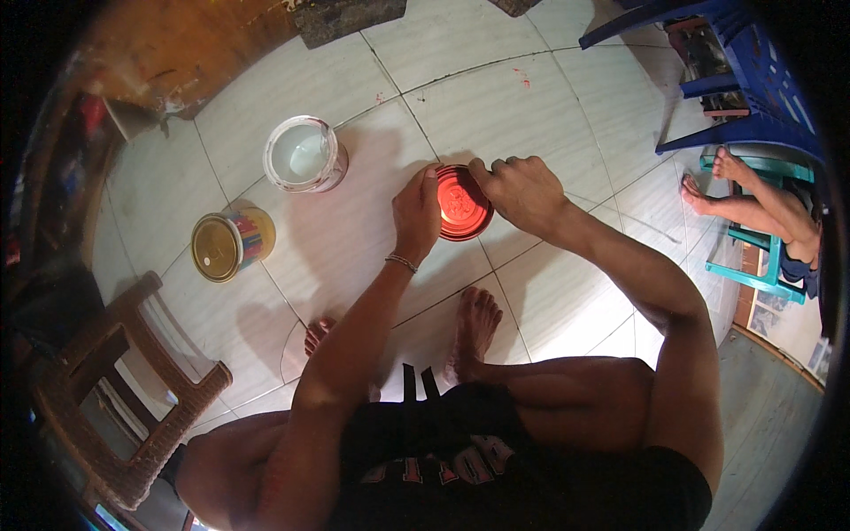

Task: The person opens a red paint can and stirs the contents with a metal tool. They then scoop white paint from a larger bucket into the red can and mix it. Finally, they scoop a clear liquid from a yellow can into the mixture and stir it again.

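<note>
A red paint can [460, 205] is seen from above on the tiled floor in front of me, its round lid bright red with a raised mark. My left hand [417, 212] is closed round the can's left side, the thumb along the rim. At the upper right rim, my right hand [522, 190] is closed with its fingers curled at the lid's edge. The palm side of that hand is hidden, so a small thing inside it would not show. To the left stands an open white tub [336, 166] with pale liquid inside. Nearer me is a gold-lidded can [257, 234].
A brown woven-look plastic chair [199, 386] stands at left. At the right are a blue plastic chair [753, 75] and a green stool [761, 280], with another person's legs [753, 209] beside them. Red specks [521, 78] mark the far floor tiles. My bare foot [475, 327] is close to the can.
</note>
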A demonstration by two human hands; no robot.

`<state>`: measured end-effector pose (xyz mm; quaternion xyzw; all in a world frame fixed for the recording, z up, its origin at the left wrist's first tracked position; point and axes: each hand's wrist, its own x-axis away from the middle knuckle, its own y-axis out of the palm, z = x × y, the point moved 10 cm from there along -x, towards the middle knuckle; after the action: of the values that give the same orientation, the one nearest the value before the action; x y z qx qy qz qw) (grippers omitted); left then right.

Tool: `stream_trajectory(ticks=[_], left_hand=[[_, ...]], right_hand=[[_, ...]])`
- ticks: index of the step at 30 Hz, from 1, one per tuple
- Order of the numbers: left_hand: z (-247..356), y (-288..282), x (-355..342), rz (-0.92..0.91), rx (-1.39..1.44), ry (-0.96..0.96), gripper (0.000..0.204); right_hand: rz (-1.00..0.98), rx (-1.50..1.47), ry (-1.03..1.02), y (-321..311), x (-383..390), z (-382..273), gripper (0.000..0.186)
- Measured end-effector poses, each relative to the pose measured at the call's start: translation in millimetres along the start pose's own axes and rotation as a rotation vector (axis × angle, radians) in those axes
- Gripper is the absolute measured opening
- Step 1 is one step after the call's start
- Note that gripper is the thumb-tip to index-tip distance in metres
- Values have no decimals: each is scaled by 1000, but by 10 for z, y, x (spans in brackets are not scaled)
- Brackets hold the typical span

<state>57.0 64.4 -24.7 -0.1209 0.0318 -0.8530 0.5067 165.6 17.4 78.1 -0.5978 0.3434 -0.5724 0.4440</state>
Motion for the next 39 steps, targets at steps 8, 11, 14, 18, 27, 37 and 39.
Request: stream_trajectory(ticks=[8,11,14,18,27,37,39], left_hand=[[-8,-34,6,43,58,51,44],[73,18,7,42,31,131,46],[-58,34,-5,-10,-59,-33,48],[-419,7,-17,-42,-177,-259,44],[99,-684,315,387,161,-21,36],[1497,72,-23,-119,316,145,24],[1880,237,-26,-238,251,241,29]], right_hand=[[-22,-200,-148,-209,-314,157,19],[-165,-398,-238,-53,-594,434,16],[-482,-687,-120,243,-703,501,15],[-398,-1104,-126,342,-683,303,20],[126,-884,235,-323,169,1587,36],[-315,-2695,-478,-444,378,855,41],[-324,-2678,-544,-605,428,742,40]])
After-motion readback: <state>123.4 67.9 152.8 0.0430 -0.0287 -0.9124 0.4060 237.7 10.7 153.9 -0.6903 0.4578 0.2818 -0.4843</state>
